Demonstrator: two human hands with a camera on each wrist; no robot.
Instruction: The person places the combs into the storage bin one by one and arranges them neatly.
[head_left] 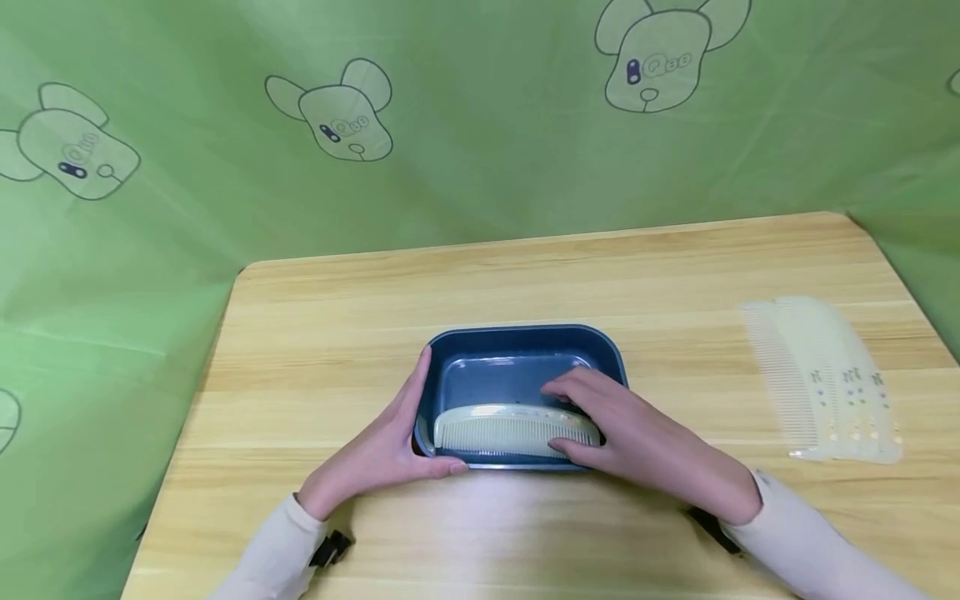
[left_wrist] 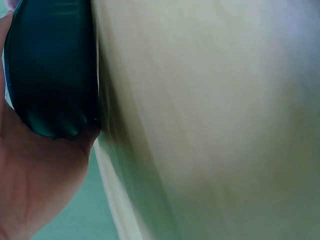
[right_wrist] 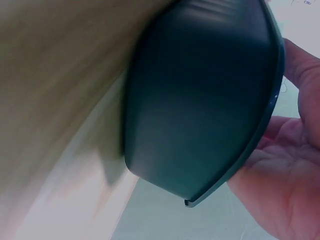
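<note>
A dark blue plastic box [head_left: 517, 331] sits on the table, its top uncovered. My left hand [head_left: 382, 442] grips its left end, fingers along the side and thumb across the front wall; the left wrist view shows this hand [left_wrist: 45, 165] around the box end [left_wrist: 55, 65]. Inside, along the front wall, lies a pale green comb [head_left: 495, 432], teeth toward me. Over its right end reaches my right hand [head_left: 622, 417], thumb at the teeth and fingers spread past the spine. From the right wrist, the hand [right_wrist: 285, 155] appears above the box rim, while the outer wall [right_wrist: 195, 105] hides the comb.
Several similar pale combs [head_left: 825, 383], overlapping and decorated with small prints, lie on the right of the wooden table [head_left: 337, 333]. Behind the table and at its sides hangs a green cloth [head_left: 480, 167] with cartoon heads.
</note>
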